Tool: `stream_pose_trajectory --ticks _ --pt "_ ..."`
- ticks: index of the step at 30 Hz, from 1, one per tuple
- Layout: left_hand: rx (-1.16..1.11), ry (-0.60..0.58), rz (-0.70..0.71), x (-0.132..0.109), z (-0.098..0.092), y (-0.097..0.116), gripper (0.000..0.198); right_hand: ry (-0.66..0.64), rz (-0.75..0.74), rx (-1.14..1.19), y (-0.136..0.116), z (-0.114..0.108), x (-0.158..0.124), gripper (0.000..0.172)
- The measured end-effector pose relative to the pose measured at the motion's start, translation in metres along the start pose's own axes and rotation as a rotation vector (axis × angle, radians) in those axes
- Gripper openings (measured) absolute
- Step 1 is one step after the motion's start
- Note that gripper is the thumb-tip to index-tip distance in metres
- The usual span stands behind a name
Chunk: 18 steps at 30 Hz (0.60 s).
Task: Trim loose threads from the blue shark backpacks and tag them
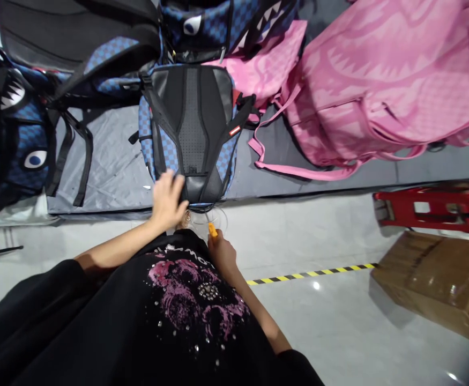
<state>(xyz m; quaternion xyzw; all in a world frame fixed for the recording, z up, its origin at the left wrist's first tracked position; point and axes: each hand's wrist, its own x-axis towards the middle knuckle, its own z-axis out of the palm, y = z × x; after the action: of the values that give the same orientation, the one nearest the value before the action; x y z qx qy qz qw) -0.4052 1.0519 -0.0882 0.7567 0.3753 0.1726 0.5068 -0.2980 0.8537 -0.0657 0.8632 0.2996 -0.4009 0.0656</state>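
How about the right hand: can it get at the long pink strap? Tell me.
Likely yes: the long pink strap lies near the front edge of the gray surface, nothing visibly blocking it, though the right hand holds an orange item.

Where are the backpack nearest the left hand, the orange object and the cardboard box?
Backpack [194, 120]: head view, back panel's middle.
Orange object [212, 230]: head view, exposed part.
Cardboard box [429, 271]: head view, broad face.
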Motion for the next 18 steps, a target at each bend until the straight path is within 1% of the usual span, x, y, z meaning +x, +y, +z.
stream_pose_trajectory --ticks 1,2,3,4,5,7,9,11,13,15,17,18 --pt "0.256 -0.1 0.144 0.001 0.012 0.0 0.082 -0.009 -0.001 0.014 -0.001 0.0 0.001 0.034" --pt "0.437 -0.2 0.233 0.006 0.026 0.0 0.085 -0.003 0.015 0.021 -0.001 0.0 0.002 0.034" --pt "0.564 -0.271 0.279 0.013 0.039 -0.001 0.09 0.016 0.049 0.022 -0.001 0.0 0.003 0.034" --pt "0.653 -0.302 0.294 0.021 0.05 -0.002 0.094 0.04 0.093 0.021 -0.001 0.0 0.004 0.034" --pt "0.711 -0.31 0.295 0.03 0.06 -0.004 0.097 0.059 0.132 0.023 0.0 0.0 0.005 0.034" --pt "0.738 -0.308 0.288 0.043 0.074 -0.007 0.096 0.071 0.148 0.044 0.002 0.001 0.004 0.033" --pt "0.662 -0.316 0.285 0.052 0.081 -0.004 0.09 0.082 0.117 0.097 0.006 0.005 -0.001 0.035" --pt "0.502 -0.338 0.262 0.058 0.081 0.01 0.086 0.13 0.074 0.194 0.013 0.01 -0.009 0.041" --pt "0.282 -0.331 0.219 0.064 0.076 0.039 0.083 0.208 0.006 0.334 0.023 0.015 -0.018 0.05" --pt "0.025 -0.264 0.163 0.069 0.064 0.08 0.081 0.286 -0.092 0.486 0.031 0.02 -0.025 0.058" --pt "-0.264 -0.118 0.164 0.069 0.047 0.119 0.081 0.367 -0.183 0.587 0.036 0.022 -0.029 0.063" --pt "-0.401 -0.01 0.201 0.067 0.038 0.133 0.083 0.408 -0.222 0.601 0.038 0.022 -0.029 0.064"
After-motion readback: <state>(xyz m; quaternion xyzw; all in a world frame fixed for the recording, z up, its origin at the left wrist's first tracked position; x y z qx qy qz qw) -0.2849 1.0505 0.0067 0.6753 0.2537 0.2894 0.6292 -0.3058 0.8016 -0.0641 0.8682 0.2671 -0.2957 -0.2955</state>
